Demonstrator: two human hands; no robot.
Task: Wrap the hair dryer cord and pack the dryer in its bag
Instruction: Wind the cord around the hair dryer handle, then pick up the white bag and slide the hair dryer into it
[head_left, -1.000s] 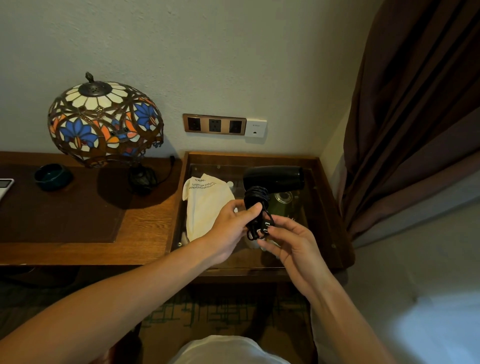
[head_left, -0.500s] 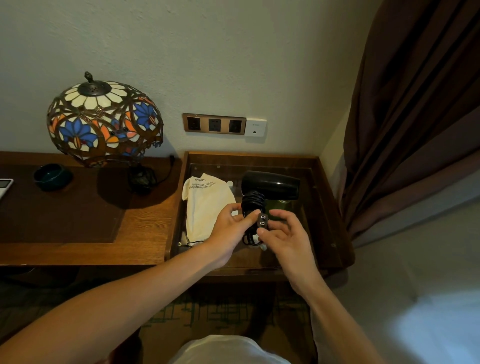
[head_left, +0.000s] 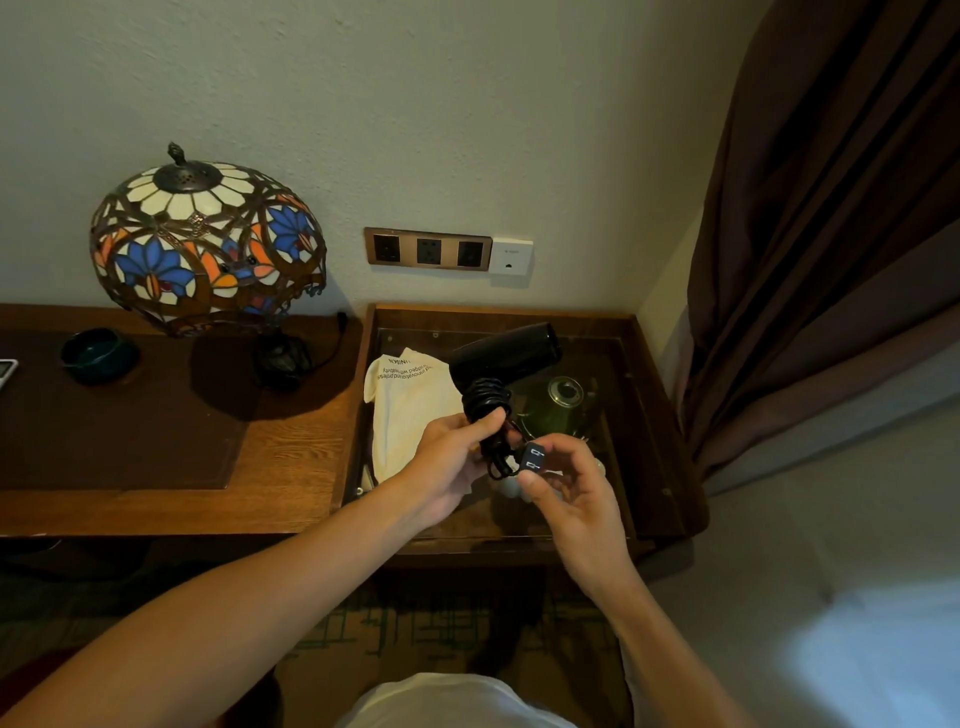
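Note:
A black hair dryer (head_left: 506, 353) is held above the glass-topped side table (head_left: 649, 415), barrel pointing right and tilted up. Its black cord (head_left: 485, 400) is coiled around the handle. My left hand (head_left: 449, 457) grips the wrapped handle, thumb pressed on the coils. My right hand (head_left: 566, 493) pinches the plug (head_left: 534, 457) at the cord's loose end, prongs facing me, just right of the handle. The cream cloth bag (head_left: 410, 410) with printed text lies flat on the glass, behind and left of my left hand.
A stained-glass lamp (head_left: 208, 244) stands on the wooden desk (head_left: 291, 467) to the left, with a dark bowl (head_left: 98, 353) beside it. Wall sockets (head_left: 428, 249) sit above the side table. A green glass object (head_left: 558, 405) shows under the glass. A brown curtain (head_left: 831, 208) hangs at right.
The dryer's barrel has tilted upward to the right. My right hand has drawn the plug out to the right of the handle and turned its prongs toward me.

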